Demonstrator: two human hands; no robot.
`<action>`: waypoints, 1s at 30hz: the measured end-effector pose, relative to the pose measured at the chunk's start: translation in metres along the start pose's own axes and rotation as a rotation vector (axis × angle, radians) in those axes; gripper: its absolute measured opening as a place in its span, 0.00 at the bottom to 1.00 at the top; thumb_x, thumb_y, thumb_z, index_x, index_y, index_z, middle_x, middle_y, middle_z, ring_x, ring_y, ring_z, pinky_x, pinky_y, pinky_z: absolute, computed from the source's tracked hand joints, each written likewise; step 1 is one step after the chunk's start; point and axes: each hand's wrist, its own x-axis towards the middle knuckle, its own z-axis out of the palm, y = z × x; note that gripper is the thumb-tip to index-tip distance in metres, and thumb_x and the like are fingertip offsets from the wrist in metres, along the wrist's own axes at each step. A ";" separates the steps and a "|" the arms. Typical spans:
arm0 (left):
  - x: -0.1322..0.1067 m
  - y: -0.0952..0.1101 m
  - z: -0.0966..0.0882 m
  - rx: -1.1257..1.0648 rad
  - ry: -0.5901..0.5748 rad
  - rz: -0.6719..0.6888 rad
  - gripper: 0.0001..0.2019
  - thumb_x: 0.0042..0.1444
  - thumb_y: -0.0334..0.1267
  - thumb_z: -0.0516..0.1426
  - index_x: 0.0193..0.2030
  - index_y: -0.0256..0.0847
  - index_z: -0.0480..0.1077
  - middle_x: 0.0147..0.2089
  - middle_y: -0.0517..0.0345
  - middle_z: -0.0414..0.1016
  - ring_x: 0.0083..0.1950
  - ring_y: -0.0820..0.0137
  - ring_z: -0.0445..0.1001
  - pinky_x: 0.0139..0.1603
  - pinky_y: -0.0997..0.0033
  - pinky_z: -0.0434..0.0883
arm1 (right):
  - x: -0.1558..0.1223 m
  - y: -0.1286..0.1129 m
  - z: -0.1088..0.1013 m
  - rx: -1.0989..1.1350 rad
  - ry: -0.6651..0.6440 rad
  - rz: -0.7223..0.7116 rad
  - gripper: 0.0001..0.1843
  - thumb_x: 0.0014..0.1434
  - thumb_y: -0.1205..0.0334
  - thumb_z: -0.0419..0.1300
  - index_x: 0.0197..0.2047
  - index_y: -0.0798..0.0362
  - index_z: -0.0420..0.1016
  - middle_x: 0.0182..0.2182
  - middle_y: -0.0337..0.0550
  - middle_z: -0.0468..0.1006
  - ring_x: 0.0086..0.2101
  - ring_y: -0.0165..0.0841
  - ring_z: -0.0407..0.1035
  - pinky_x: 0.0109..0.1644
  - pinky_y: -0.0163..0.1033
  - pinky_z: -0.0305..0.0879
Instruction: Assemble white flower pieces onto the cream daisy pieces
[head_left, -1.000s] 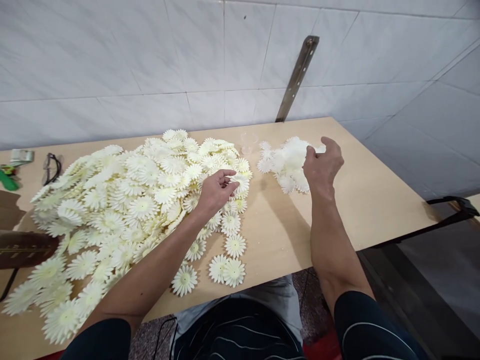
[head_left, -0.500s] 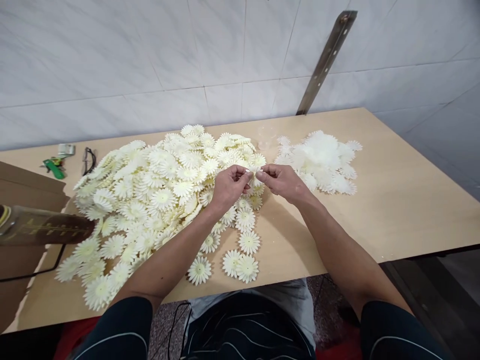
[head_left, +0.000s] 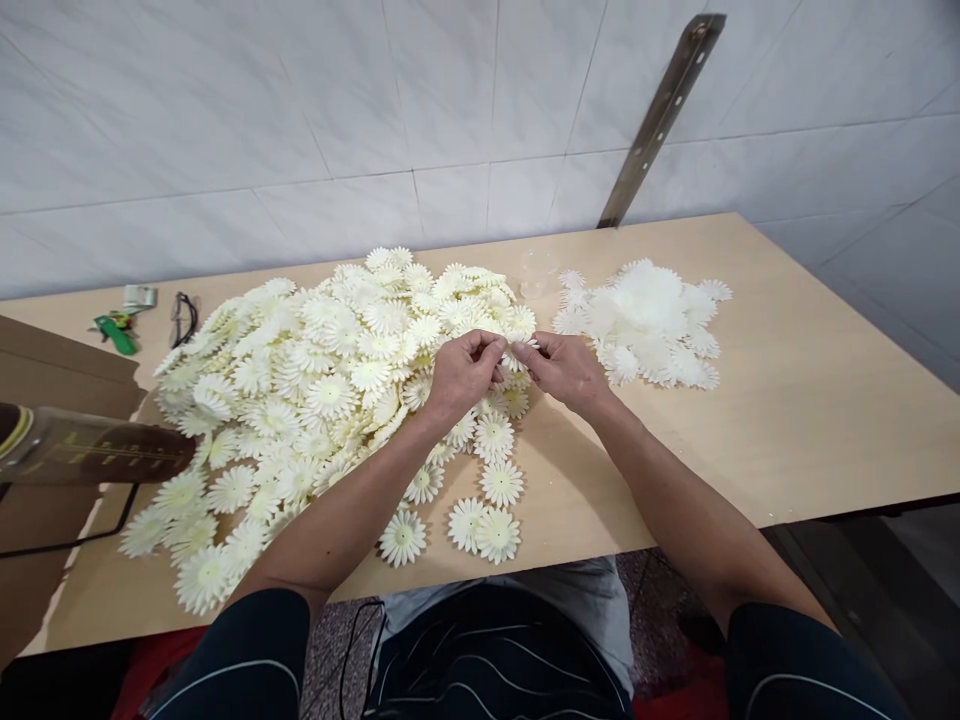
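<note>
Your left hand [head_left: 466,378] and right hand [head_left: 564,370] pinch closed, contents unclear, beyond three loose flowers [head_left: 462,527] near the desk [head_left: 795,400]'s front edge.

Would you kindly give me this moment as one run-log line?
left hand: pinched | right hand: pinched, beside left | anything held: unclear | cream flower pile: mostly left | white flower pile: right
</note>
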 end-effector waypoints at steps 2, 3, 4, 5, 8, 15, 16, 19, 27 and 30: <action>0.000 0.002 0.000 -0.020 -0.007 -0.012 0.08 0.66 0.40 0.67 0.37 0.40 0.80 0.22 0.63 0.76 0.22 0.73 0.75 0.26 0.76 0.71 | -0.001 -0.001 0.001 0.008 -0.010 0.009 0.42 0.63 0.16 0.59 0.22 0.46 0.59 0.17 0.38 0.65 0.25 0.33 0.60 0.30 0.41 0.53; 0.000 0.002 -0.001 -0.031 -0.012 -0.019 0.09 0.66 0.41 0.67 0.36 0.39 0.80 0.22 0.62 0.76 0.22 0.74 0.75 0.26 0.76 0.71 | -0.001 -0.001 0.001 0.021 -0.013 0.019 0.42 0.63 0.16 0.58 0.23 0.47 0.61 0.17 0.39 0.67 0.25 0.34 0.62 0.29 0.41 0.54; 0.000 0.003 -0.001 -0.041 -0.016 -0.029 0.09 0.66 0.41 0.68 0.36 0.39 0.80 0.22 0.62 0.76 0.22 0.74 0.75 0.26 0.77 0.71 | -0.001 -0.001 0.002 0.040 -0.016 0.031 0.41 0.63 0.16 0.58 0.23 0.47 0.63 0.17 0.39 0.68 0.25 0.35 0.64 0.29 0.41 0.55; 0.000 0.004 -0.001 -0.052 -0.020 -0.039 0.09 0.65 0.41 0.68 0.36 0.39 0.80 0.21 0.62 0.76 0.22 0.74 0.75 0.26 0.77 0.70 | -0.001 -0.001 0.003 0.063 -0.017 0.046 0.41 0.63 0.16 0.59 0.23 0.47 0.64 0.17 0.40 0.69 0.25 0.35 0.66 0.29 0.41 0.56; 0.001 0.006 -0.001 -0.075 -0.027 -0.070 0.10 0.65 0.40 0.69 0.35 0.39 0.80 0.21 0.62 0.75 0.22 0.74 0.75 0.25 0.78 0.70 | -0.001 -0.001 0.006 0.128 -0.014 0.090 0.41 0.60 0.15 0.61 0.24 0.47 0.65 0.17 0.40 0.71 0.24 0.36 0.68 0.27 0.40 0.57; 0.002 0.007 -0.001 -0.079 0.002 -0.095 0.13 0.65 0.39 0.69 0.31 0.39 0.76 0.23 0.62 0.75 0.20 0.77 0.72 0.22 0.78 0.67 | 0.002 0.004 0.009 0.304 -0.017 0.129 0.40 0.47 0.17 0.73 0.26 0.47 0.71 0.20 0.39 0.75 0.21 0.34 0.69 0.26 0.41 0.66; 0.002 0.007 -0.001 -0.078 0.002 -0.091 0.14 0.65 0.41 0.70 0.30 0.39 0.76 0.24 0.62 0.75 0.20 0.77 0.72 0.22 0.78 0.67 | 0.003 0.006 0.009 0.308 -0.015 0.129 0.40 0.47 0.17 0.73 0.25 0.47 0.71 0.20 0.39 0.75 0.21 0.34 0.69 0.26 0.41 0.66; 0.002 0.005 -0.001 -0.083 -0.008 -0.082 0.16 0.65 0.45 0.70 0.31 0.39 0.76 0.23 0.62 0.74 0.20 0.76 0.72 0.22 0.77 0.68 | 0.004 0.011 0.009 0.261 -0.008 0.126 0.41 0.49 0.16 0.71 0.23 0.47 0.69 0.19 0.40 0.75 0.21 0.35 0.69 0.26 0.41 0.65; 0.001 0.006 0.000 -0.135 -0.034 -0.089 0.16 0.65 0.48 0.71 0.33 0.39 0.77 0.24 0.62 0.75 0.21 0.76 0.73 0.22 0.78 0.68 | -0.002 -0.004 0.003 0.095 0.008 0.045 0.42 0.59 0.14 0.61 0.24 0.47 0.69 0.19 0.40 0.74 0.22 0.34 0.68 0.27 0.41 0.60; 0.002 0.009 -0.001 -0.174 -0.058 -0.112 0.17 0.63 0.49 0.72 0.34 0.39 0.77 0.26 0.62 0.75 0.21 0.76 0.74 0.21 0.77 0.67 | -0.002 -0.005 0.004 0.086 0.030 0.057 0.44 0.58 0.12 0.60 0.21 0.47 0.67 0.17 0.41 0.71 0.22 0.34 0.66 0.27 0.40 0.58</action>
